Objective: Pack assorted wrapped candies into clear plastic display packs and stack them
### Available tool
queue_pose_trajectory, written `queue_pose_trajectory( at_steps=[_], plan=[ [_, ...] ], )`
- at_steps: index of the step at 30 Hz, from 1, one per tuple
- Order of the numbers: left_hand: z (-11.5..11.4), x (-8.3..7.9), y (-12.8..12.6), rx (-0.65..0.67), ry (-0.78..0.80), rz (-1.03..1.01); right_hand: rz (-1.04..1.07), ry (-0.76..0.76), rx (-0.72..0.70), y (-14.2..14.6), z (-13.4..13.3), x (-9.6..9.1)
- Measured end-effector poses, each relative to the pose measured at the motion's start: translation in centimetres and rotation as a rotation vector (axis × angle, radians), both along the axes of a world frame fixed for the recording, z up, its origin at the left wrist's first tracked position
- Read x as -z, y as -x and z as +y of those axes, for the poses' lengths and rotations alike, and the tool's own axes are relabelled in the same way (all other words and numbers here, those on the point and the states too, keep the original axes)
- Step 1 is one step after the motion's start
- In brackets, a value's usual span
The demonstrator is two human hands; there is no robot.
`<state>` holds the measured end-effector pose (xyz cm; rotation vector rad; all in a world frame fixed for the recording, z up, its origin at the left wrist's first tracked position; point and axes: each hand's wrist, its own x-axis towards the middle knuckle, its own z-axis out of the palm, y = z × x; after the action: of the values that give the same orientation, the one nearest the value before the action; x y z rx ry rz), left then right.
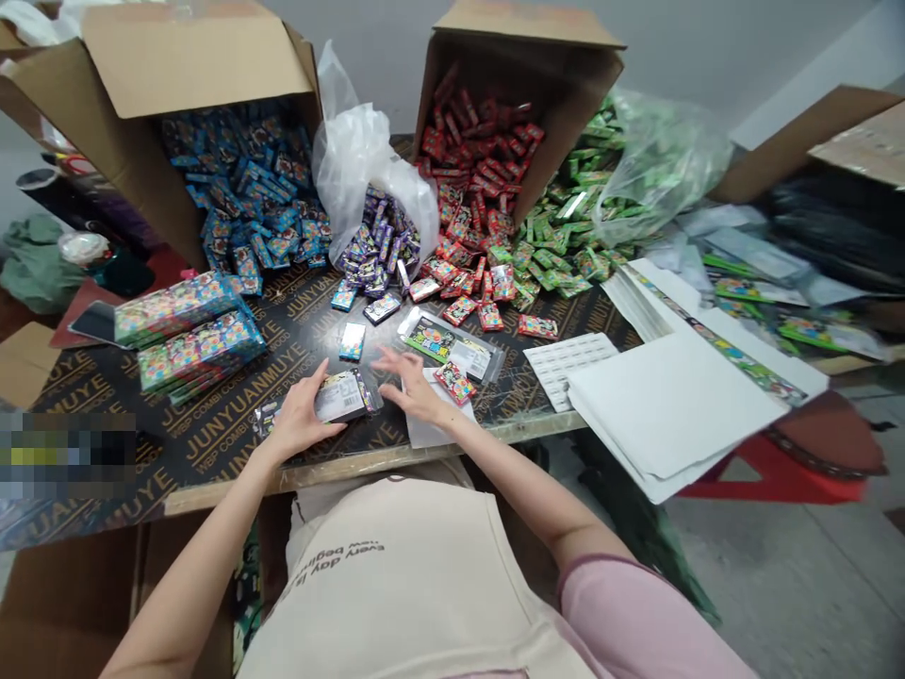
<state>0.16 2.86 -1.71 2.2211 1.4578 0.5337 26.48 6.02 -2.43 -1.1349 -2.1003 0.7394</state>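
My left hand (304, 417) grips a dark flat pack in a clear plastic bag (346, 396), which lies on the table near its front edge. The thumb is on the near side and the fingers reach over the top. My right hand (414, 389) is open, its fingers spread beside the bag's right end; it holds nothing. Behind it lies another bagged pack (445, 341) with a white label. A small red box (456, 384) rests by my right wrist on white paper (426, 434). A small blue box (352, 340) sits just beyond the hands.
Cartons spill small blue boxes (261, 207) and red boxes (481, 179). Purple boxes (382, 236) lie in a plastic bag, green boxes (558, 245) to the right. Stacked wrapped packs (202, 349) stand left. White sheets (679, 396) overhang the front edge beside a label sheet (566, 363).
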Motion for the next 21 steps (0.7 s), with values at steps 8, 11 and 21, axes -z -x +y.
queue_pose_trajectory(
  at_steps=[8,11,21],
  plan=[
    [-0.4,2.0,-0.3,0.033,0.029,0.106,-0.506,-0.002,0.654,-11.4,10.8,2.0],
    [-0.5,2.5,-0.2,0.038,0.014,0.110,-0.633,0.014,0.534,-13.4,11.6,1.6],
    [0.0,-2.1,-5.3,-0.253,0.307,-0.643,0.354,0.206,0.135,-4.7,5.9,-3.8]
  ],
)
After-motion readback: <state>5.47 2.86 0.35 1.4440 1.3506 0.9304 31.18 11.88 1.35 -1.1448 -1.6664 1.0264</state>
